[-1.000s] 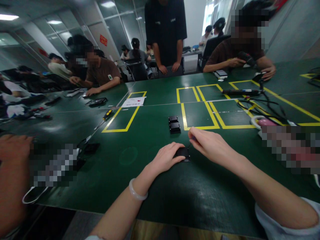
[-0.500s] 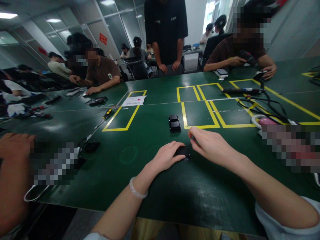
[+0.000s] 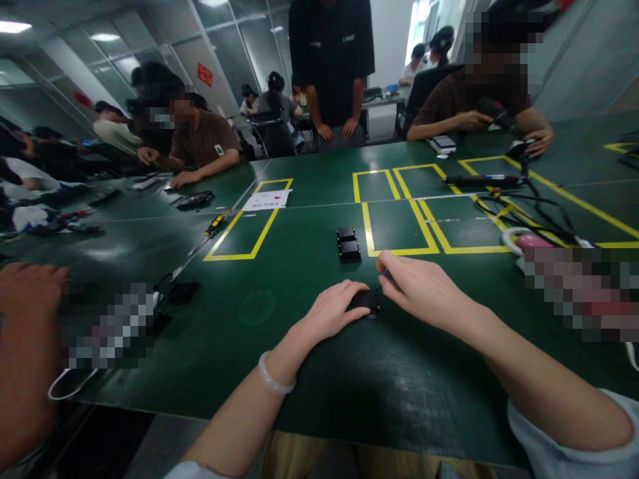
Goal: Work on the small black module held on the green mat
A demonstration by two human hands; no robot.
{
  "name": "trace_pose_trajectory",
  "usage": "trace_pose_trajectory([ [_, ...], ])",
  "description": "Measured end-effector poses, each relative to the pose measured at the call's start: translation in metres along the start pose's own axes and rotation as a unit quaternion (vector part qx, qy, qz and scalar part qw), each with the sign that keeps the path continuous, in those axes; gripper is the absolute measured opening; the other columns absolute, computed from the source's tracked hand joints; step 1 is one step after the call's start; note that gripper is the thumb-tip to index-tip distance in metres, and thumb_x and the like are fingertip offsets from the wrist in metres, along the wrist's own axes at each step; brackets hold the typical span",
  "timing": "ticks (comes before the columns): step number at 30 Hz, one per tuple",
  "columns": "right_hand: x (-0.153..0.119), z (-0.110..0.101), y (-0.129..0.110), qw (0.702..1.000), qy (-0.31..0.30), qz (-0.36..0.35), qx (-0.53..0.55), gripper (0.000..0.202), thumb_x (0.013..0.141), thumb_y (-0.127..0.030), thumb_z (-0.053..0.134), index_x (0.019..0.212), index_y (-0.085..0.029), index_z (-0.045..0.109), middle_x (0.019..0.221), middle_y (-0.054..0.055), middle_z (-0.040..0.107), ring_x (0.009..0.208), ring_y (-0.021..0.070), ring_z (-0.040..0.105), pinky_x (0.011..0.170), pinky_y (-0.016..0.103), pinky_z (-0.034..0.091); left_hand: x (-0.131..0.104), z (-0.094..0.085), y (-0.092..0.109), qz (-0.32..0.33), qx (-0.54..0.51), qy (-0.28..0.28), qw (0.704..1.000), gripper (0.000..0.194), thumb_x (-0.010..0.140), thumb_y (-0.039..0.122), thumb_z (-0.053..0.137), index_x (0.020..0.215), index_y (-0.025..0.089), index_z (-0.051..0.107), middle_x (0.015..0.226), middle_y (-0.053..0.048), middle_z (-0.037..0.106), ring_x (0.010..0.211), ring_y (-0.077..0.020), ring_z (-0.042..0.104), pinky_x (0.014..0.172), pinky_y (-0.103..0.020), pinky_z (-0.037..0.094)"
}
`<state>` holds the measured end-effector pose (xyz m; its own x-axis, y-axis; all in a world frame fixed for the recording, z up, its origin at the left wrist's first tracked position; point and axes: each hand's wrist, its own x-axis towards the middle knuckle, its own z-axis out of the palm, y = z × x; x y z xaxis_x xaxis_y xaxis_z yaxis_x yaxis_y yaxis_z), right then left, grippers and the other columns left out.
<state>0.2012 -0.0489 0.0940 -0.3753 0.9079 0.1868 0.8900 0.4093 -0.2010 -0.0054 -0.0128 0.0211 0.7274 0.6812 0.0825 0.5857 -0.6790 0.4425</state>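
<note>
A small flat black block [image 3: 367,303] lies on the green table, partly covered by fingers. My left hand [image 3: 335,307], with a pale bracelet on its wrist, grips the block between thumb and fingers and holds it against the tabletop. At the block's far right corner, my right hand [image 3: 407,283] is closed in a pinch on a thin dark tool, whose tip meets the corner. The tool is mostly hidden by the fingers, so its kind does not show. Just beyond my hands sit two similar black blocks [image 3: 348,245], end to end, with small shiny screws along their sides.
Yellow tape outlines [image 3: 399,253] mark the table. A yellow-black screwdriver [image 3: 213,226] and a paper sheet [image 3: 267,199] lie left. Black cables [image 3: 544,213] and a blurred-out object [image 3: 584,286] are at right. A co-worker's arm [image 3: 30,346] is at the left edge; others sit across.
Almost nothing differs. Both hands stay at the black block, with the right hand's pinch at the same corner; the view has shifted very slightly.
</note>
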Motion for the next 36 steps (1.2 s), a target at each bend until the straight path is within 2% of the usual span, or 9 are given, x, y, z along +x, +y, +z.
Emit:
trace_pose_trajectory([
  [4, 0.0033, 0.0039, 0.0001, 0.999, -0.012, 0.017, -0.045, 0.024, 0.099, -0.04, 0.035, 0.096, -0.02, 0.049, 0.078, 0.004, 0.067, 0.069, 0.0205, 0.062, 0.056, 0.028, 0.029, 0.0004, 0.0008, -0.0005, 0.0, 0.001, 0.001, 1.0, 0.036, 0.093, 0.042, 0.055, 0.123, 0.023, 0.05, 0.116, -0.006, 0.06, 0.106, -0.0237, 0.059, 0.092, -0.037, 0.049],
  [13, -0.0009, 0.0012, 0.0035, 1.0, 0.004, -0.013, 0.004, 0.006, 0.094, -0.023, 0.041, 0.098, -0.02, 0.045, 0.086, 0.003, 0.064, 0.072, 0.0167, 0.06, 0.058, 0.026, 0.032, -0.0004, -0.0005, 0.0007, 0.001, -0.004, 0.0, 1.0, 0.035, 0.094, 0.042, 0.055, 0.123, 0.024, 0.049, 0.118, -0.005, 0.059, 0.108, -0.0233, 0.058, 0.093, -0.036, 0.049],
  [19, 0.0027, 0.0035, 0.0011, 0.998, -0.002, 0.016, -0.056, 0.021, 0.098, -0.038, 0.036, 0.096, -0.021, 0.048, 0.078, 0.003, 0.066, 0.07, 0.0203, 0.062, 0.055, 0.028, 0.028, 0.0005, -0.0013, 0.0007, -0.005, 0.0, -0.006, 1.0, 0.036, 0.094, 0.043, 0.054, 0.123, 0.023, 0.05, 0.114, -0.006, 0.06, 0.106, -0.0234, 0.059, 0.092, -0.037, 0.049],
  [22, 0.0035, 0.0052, 0.002, 0.998, -0.007, 0.014, -0.067, 0.018, 0.098, -0.033, 0.035, 0.097, -0.02, 0.048, 0.078, 0.003, 0.066, 0.069, 0.0201, 0.063, 0.055, 0.028, 0.028, 0.0003, -0.0007, 0.0001, -0.002, -0.003, -0.002, 1.0, 0.035, 0.094, 0.042, 0.054, 0.123, 0.024, 0.05, 0.117, -0.005, 0.059, 0.107, -0.0233, 0.059, 0.093, -0.037, 0.049],
  [28, 0.0002, -0.0003, 0.0003, 1.0, -0.006, -0.002, -0.002, 0.012, 0.093, -0.024, 0.042, 0.104, -0.02, 0.046, 0.084, 0.002, 0.066, 0.072, 0.0176, 0.062, 0.058, 0.027, 0.032, 0.0001, 0.0005, -0.0002, -0.002, -0.001, 0.002, 1.0, 0.036, 0.093, 0.042, 0.055, 0.123, 0.023, 0.049, 0.118, -0.005, 0.059, 0.108, -0.0236, 0.059, 0.093, -0.037, 0.049],
  [30, 0.0004, -0.0005, -0.0007, 1.0, -0.006, 0.0, -0.005, 0.011, 0.094, -0.027, 0.042, 0.1, -0.02, 0.047, 0.083, 0.002, 0.066, 0.072, 0.0177, 0.062, 0.059, 0.027, 0.032, 0.0004, 0.0005, -0.0001, -0.003, 0.001, 0.001, 1.0, 0.036, 0.093, 0.042, 0.055, 0.123, 0.023, 0.049, 0.118, -0.006, 0.059, 0.107, -0.0236, 0.059, 0.093, -0.037, 0.049],
  [33, 0.0024, 0.0029, -0.0007, 0.999, -0.008, 0.009, -0.04, 0.022, 0.098, -0.04, 0.038, 0.096, -0.021, 0.049, 0.079, 0.003, 0.067, 0.071, 0.0198, 0.063, 0.057, 0.028, 0.03, 0.0007, 0.0003, 0.0003, -0.005, 0.003, -0.002, 1.0, 0.036, 0.093, 0.042, 0.056, 0.123, 0.023, 0.05, 0.117, -0.006, 0.06, 0.106, -0.0234, 0.059, 0.093, -0.037, 0.049],
  [36, 0.0036, 0.0061, 0.0012, 0.998, -0.014, 0.02, -0.058, 0.022, 0.099, -0.038, 0.036, 0.096, -0.021, 0.049, 0.077, 0.003, 0.067, 0.068, 0.0203, 0.063, 0.055, 0.028, 0.028, 0.0007, -0.0005, 0.0008, -0.006, 0.001, -0.003, 1.0, 0.036, 0.093, 0.042, 0.055, 0.123, 0.023, 0.05, 0.116, -0.005, 0.06, 0.106, -0.0235, 0.059, 0.093, -0.037, 0.049],
])
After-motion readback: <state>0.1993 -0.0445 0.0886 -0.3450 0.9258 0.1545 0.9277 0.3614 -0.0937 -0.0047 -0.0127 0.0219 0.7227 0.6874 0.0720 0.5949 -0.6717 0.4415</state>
